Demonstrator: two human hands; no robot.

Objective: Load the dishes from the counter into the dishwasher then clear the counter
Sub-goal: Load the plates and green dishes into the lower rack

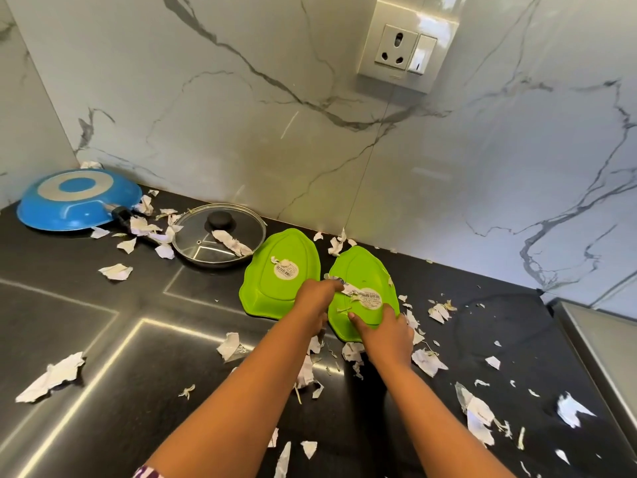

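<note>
Lifting risks a slip: your right hand [387,331] grips only the near rim of the right-hand upturned lime-green leaf-shaped plastic plate [365,267] on the black counter [138,322]; your left hand [315,300] pinches a torn white paper scrap [350,289] atop it; scraps may scatter.

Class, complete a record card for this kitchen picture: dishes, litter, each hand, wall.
dishes: pan, upside down, far left; lid beside it; left plate and right plate, green, upside down, side by side
litter: paper scraps all over the counter
left hand: pinches a scrap on the right plate
right hand: grips the right plate's near end
wall: marble, one socket
</note>
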